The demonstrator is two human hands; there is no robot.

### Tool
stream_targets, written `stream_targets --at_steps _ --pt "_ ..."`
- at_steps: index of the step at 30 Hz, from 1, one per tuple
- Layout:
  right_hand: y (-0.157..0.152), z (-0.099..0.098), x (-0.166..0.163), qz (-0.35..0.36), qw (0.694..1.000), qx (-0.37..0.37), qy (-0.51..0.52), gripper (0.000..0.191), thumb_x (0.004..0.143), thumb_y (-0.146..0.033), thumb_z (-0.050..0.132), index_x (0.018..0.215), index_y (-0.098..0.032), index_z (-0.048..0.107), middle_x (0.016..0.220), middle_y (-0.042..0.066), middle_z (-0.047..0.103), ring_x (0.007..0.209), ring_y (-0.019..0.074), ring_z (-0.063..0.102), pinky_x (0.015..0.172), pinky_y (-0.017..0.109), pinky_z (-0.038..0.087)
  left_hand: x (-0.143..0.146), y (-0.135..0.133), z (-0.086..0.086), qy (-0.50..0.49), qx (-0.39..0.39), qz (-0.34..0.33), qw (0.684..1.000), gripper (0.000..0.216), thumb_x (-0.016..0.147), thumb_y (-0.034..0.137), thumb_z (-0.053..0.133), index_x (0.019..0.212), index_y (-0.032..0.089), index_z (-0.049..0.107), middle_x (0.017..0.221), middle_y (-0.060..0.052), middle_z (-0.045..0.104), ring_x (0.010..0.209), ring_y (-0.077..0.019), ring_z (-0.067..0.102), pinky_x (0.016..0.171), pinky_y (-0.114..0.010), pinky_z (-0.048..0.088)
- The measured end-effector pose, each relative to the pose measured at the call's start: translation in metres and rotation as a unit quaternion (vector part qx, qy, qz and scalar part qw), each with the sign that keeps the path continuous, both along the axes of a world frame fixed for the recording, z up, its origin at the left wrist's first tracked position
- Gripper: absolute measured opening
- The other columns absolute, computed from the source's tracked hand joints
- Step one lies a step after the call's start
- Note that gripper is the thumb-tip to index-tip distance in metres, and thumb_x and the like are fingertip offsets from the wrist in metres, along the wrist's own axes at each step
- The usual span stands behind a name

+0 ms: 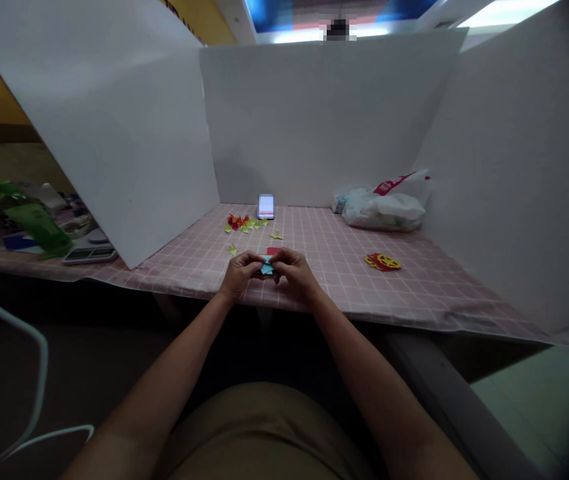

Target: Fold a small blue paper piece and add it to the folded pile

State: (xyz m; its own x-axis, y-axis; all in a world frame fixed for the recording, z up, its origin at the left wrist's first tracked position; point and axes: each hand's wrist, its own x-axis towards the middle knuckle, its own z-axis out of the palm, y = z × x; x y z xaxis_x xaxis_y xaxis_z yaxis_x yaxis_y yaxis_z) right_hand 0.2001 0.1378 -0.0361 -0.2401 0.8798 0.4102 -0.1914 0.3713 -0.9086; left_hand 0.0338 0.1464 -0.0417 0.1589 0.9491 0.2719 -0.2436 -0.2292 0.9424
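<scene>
Between my two hands, near the table's front edge, is a small piece of light-blue paper [267, 269] with folds in it. My left hand [240, 272] pinches its left side, thumb on top. On the right side, the thumb and fingers of my right hand [291, 269] are closed on the same paper. Just behind the fingers lies a red paper [273, 251], partly hidden by my right hand. A yellow-green folded paper piece [233, 250] rests on the cloth beyond my left hand.
A checked pink cloth [334, 267] covers the table. Farther back lie orange-red folded papers [237, 221], several yellow-green ones and a lit phone [266, 206]. Red-and-yellow cutouts [383, 261] and a plastic bag [387, 207] sit right. White panels [334, 120] enclose three sides.
</scene>
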Motion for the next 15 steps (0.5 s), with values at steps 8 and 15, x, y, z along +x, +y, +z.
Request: stream_targets --at_steps 8,15 --pt "-0.0006 0.0022 -0.0004 -0.006 1.0 0.0 -0.011 0.004 0.069 -0.02 0.063 0.072 -0.019 0.062 0.061 -0.004 0.059 0.048 0.0096 0.054 0.048 0.022 0.044 0.0017 -0.0012 0.0017 -0.005 -0.002 0.008 1.0 0.012 0.063 0.022 0.07 0.073 0.016 0.067 0.064 0.002 0.067 0.058 -0.0136 0.065 0.058 -0.028 0.058" --pt "0.0009 0.0025 0.0001 -0.014 1.0 -0.008 -0.018 0.006 0.07 -0.021 0.063 0.075 -0.018 0.063 0.061 -0.004 0.06 0.047 0.01 0.055 0.047 0.023 0.043 0.0022 -0.0039 0.0027 0.004 0.01 0.009 1.0 0.015 0.068 0.027 0.071 0.076 0.015 0.067 0.066 0.002 0.068 0.06 -0.0146 0.066 0.061 -0.03 0.059"
